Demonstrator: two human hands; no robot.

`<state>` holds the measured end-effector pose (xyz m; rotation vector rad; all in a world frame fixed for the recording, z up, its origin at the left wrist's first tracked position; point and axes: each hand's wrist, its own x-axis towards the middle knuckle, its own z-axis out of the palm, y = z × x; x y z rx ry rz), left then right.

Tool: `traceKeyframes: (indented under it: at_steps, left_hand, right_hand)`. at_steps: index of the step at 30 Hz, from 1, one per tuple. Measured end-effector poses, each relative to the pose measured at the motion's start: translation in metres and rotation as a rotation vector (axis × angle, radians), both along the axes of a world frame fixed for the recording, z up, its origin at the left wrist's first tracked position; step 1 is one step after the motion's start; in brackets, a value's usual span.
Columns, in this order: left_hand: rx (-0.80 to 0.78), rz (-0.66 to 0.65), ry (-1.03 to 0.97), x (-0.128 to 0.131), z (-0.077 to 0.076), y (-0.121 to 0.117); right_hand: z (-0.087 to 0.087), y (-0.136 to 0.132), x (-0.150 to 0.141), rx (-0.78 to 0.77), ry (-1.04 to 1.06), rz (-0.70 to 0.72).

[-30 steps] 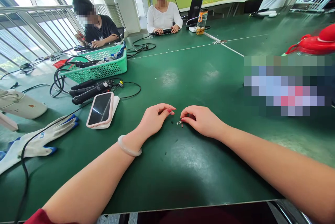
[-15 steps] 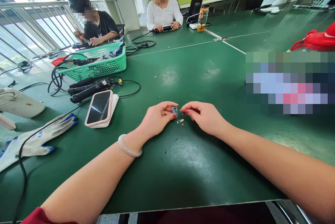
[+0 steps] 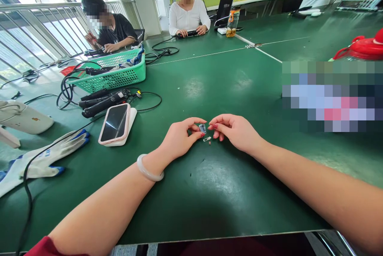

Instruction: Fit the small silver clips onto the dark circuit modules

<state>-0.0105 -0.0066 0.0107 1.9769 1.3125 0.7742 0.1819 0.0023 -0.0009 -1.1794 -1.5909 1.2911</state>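
Observation:
My left hand (image 3: 182,138) pinches a small blue-grey circuit board (image 3: 202,128) by its edges, between thumb and fingers. Close on its right, my right hand (image 3: 231,130) has its thumb and fingertips drawn together beside the board. Whatever those fingertips hold, if anything, is too small to make out. Just below the hands, a small flat silvery piece (image 3: 207,139) lies on the green table (image 3: 167,204). Beside it is a tiny reddish-brown block (image 3: 210,143).
On the left are a phone (image 3: 115,124), black cabled tools (image 3: 104,102), a green basket (image 3: 113,76) and a work glove (image 3: 50,154). Two people sit across the table, near a drink bottle (image 3: 232,22). A red lid-like object (image 3: 362,48) stands at right.
The board has shifted slightly right and tilted in my left hand. My right fingertips have moved a little, coming closer to the board. The small pieces on the table stay put.

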Motion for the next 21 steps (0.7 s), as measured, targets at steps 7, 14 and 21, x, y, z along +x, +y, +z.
traceKeyframes:
  at_steps: [7,14,21]
  left_hand:
    - [0.061,-0.018,0.062,0.002,0.004,-0.003]
    - [0.072,-0.119,0.076,0.005,0.01,-0.007]
    - [0.083,-0.112,0.081,0.006,0.011,-0.008]
  right_hand:
    - [0.003,-0.002,0.002,0.0,-0.14,-0.038]
    - [0.007,-0.006,-0.002,0.085,-0.209,-0.046]
    - [0.004,-0.007,-0.003,0.172,-0.229,-0.054]
